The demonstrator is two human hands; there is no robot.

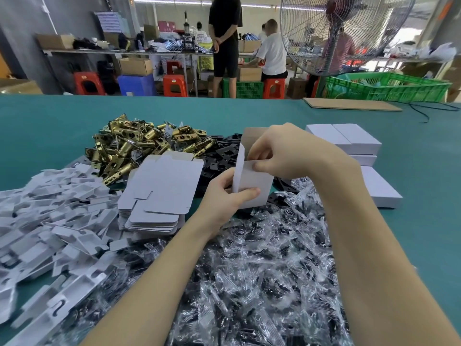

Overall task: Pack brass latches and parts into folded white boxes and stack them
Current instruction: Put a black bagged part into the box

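Bench (62, 126) carries bagged parts (262, 270) beneath both forearms, brass latches (139, 143) beyond left hand, stacked white boxes (354, 141) beside right hand. White box (252, 181) upright between hands: left hand (224, 193) grips its lower side, right hand (282, 151) pinches its top flap.

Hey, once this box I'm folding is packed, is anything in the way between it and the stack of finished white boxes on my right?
Nothing visible blocks it. The white box, held by the left hand and right hand, sits left of the finished boxes; only your right forearm and bare green table lie between.
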